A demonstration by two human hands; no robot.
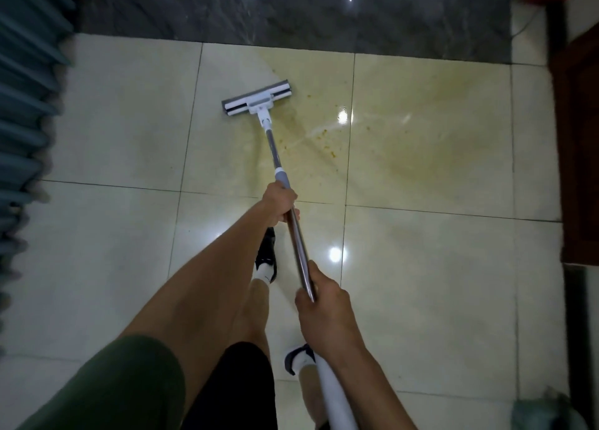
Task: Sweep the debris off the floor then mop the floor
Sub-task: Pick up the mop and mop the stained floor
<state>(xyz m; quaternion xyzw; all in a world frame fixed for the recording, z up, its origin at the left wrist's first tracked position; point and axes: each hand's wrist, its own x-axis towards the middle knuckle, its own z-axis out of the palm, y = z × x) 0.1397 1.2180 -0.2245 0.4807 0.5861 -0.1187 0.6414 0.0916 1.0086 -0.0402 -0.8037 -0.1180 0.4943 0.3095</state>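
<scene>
Both the left hand (281, 202) and right hand (319, 295) grasp the mop (257, 102) pole. Crumbs (324, 133) remain in the yellow smear (405, 131); mopping may just spread both.

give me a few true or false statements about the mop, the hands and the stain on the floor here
1. Both hands hold the mop handle. True: the left hand grips farther down the handle, the right hand nearer the person.
2. The mop head is lifted in the air. False: it rests on the tiled floor.
3. A yellowish stain with small crumbs lies to the right of the mop head. True.
4. The mop head sits on the dark marble strip. False: it sits on the light tiles, short of that strip.
</scene>
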